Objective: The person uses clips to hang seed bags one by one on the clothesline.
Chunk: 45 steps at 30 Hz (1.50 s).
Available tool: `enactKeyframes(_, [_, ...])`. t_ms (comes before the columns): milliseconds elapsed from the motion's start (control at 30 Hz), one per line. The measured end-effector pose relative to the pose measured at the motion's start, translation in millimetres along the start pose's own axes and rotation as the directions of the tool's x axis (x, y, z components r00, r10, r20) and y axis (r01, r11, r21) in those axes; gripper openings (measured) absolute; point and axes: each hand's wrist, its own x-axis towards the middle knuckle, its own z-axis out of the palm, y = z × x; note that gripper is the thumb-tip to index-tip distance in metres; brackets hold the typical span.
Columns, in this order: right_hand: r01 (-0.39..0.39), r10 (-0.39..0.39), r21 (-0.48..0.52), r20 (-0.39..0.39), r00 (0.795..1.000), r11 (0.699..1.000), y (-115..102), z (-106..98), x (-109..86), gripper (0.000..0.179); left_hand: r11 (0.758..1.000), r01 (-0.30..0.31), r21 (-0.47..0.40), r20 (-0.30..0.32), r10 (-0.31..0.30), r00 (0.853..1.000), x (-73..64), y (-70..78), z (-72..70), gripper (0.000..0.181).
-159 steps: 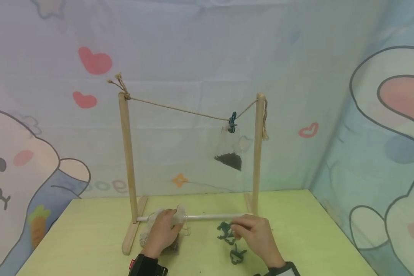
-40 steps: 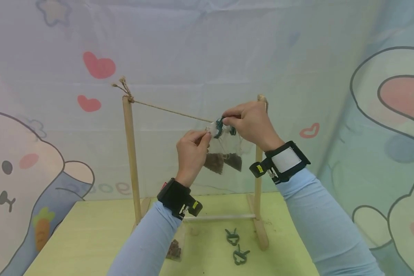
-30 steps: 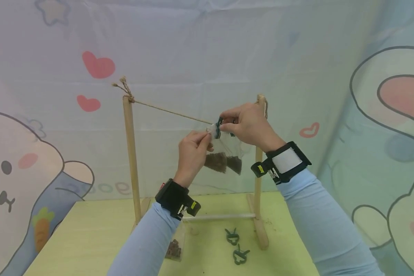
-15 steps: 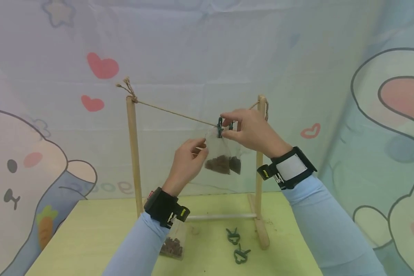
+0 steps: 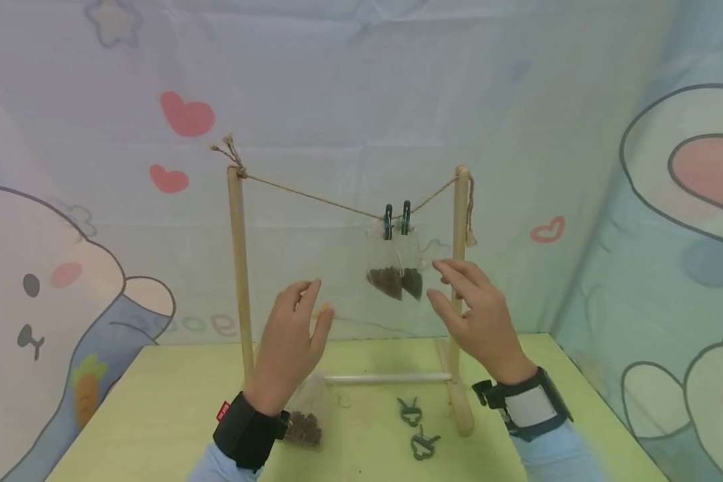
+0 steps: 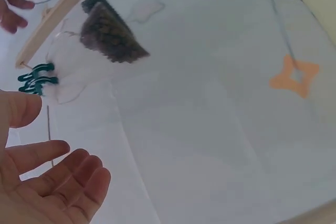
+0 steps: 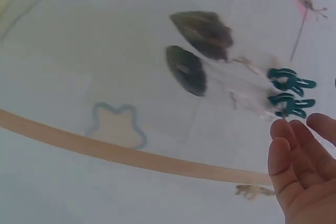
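Bags [image 5: 384,277] hang from clips [image 5: 388,223] on the rope [image 5: 313,195], between the left hand [image 5: 288,341] and right hand [image 5: 480,320], both empty with fingers parted, though one could drop, I reckon, should its clip pinch too little edge.

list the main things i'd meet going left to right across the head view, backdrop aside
Left wooden post, left hand, hanging bag of brown pieces, hanging bag of darker contents, right hand

Pale blue sleeves [image 5: 557,456], black wrist straps [image 5: 244,432]
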Motion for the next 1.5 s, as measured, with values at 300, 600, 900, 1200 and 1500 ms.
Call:
enactKeyframes(300, [-0.166, 0.167, -0.023, 0.013, 0.986, 0.986, 3.8, 26.4, -84.2, 0.040, 0.989, 0.044, 0.138, 0.012, -0.046, 0.999, -58.5, -2.0, 27.9, 0.052])
enactKeyframes(600, [-0.290, 0.293, -0.063, 0.037, 0.955, 0.955, -0.5, 36.9, -131.9, 0.039, 0.977, 0.115, 0.181, 0.101, -0.135, 0.986, -100.6, -0.2, 49.0, 0.051])
enactKeyframes(900, [-0.366, 0.376, -0.106, 0.107, 0.920, 0.925, 2.9, 41.7, -159.2, 0.031, 0.977, 0.136, 0.164, 0.183, -0.165, 0.969, -117.5, 0.7, 63.5, 0.048])
enactKeyframes(1200, [-0.532, 0.537, -0.131, 0.391, 0.748, 0.837, 4.3, 31.1, -159.1, 0.021, 0.989, 0.117, 0.087, 0.316, -0.139, 0.939, -117.2, 19.8, 66.4, 0.045])
enactKeyframes(1500, [-0.592, 0.493, -0.146, 0.726, 0.480, 0.792, 16.6, 37.9, -175.0, 0.023, 0.994, -0.091, 0.055, 0.489, 0.053, 0.871, -124.3, 51.6, 82.0, 0.044])
